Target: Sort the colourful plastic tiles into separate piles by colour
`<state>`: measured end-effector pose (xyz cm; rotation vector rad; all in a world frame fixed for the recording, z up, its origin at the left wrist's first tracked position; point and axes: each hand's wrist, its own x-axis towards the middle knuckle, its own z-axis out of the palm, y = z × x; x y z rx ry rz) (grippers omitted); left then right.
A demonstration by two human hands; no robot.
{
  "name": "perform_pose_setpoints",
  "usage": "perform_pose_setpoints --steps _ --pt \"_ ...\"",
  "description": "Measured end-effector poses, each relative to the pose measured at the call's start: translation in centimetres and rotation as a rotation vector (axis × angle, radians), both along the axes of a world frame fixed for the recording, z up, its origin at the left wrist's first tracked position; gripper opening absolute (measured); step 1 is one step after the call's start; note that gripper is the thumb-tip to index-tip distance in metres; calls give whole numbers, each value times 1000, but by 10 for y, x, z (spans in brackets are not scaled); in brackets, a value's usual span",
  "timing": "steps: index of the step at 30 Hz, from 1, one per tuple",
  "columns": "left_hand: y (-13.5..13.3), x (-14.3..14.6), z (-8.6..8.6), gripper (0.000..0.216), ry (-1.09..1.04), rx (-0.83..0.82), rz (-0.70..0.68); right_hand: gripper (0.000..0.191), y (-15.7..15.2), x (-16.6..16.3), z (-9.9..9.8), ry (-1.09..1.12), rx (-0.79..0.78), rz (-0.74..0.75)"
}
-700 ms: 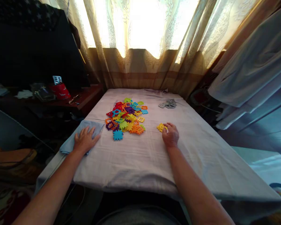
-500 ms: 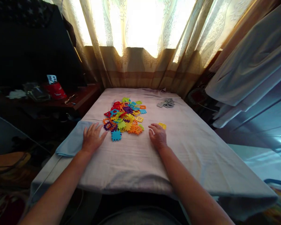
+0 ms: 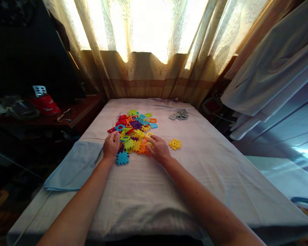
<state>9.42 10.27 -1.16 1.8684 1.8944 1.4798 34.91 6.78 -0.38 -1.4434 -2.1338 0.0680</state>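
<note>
A heap of coloured interlocking plastic tiles (image 3: 133, 128) lies on the white-sheeted table (image 3: 169, 191). My left hand (image 3: 111, 145) rests at the heap's near left edge, fingers curled down onto the tiles, just above a blue tile (image 3: 122, 158). My right hand (image 3: 157, 148) lies on the heap's near right edge, fingers stretched toward orange and yellow tiles. A small stack of yellow tiles (image 3: 175, 144) sits alone, right of my right hand. A pile of grey tiles (image 3: 179, 114) lies farther back.
A light blue cloth (image 3: 74, 165) hangs over the table's left edge. A dark side table (image 3: 53, 118) with a red container (image 3: 44, 104) and clutter stands to the left. Curtains (image 3: 149, 68) close the far end; pale fabric (image 3: 272, 75) drapes at the right.
Both hands have moved inward onto the coloured heap. My left hand left the blue cloth; my right hand let go of the yellow tiles, which now lie alone.
</note>
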Motion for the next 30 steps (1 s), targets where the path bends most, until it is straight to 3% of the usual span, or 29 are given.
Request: perform_pose_setpoints --steps 9,17,25,30 --pt "27 -7 -6 48 -166 -15 100 27 65 11 -1 215 3 -148" --pt "23 -17 -16 50 -362 -36 102 35 66 13 -19 92 -152 -186" --pt "21 -13 -14 47 -428 -47 103 33 67 7 -1 45 -260 -166" --pt "21 -15 -15 44 -369 -64 101 42 73 42 28 65 -343 -146"
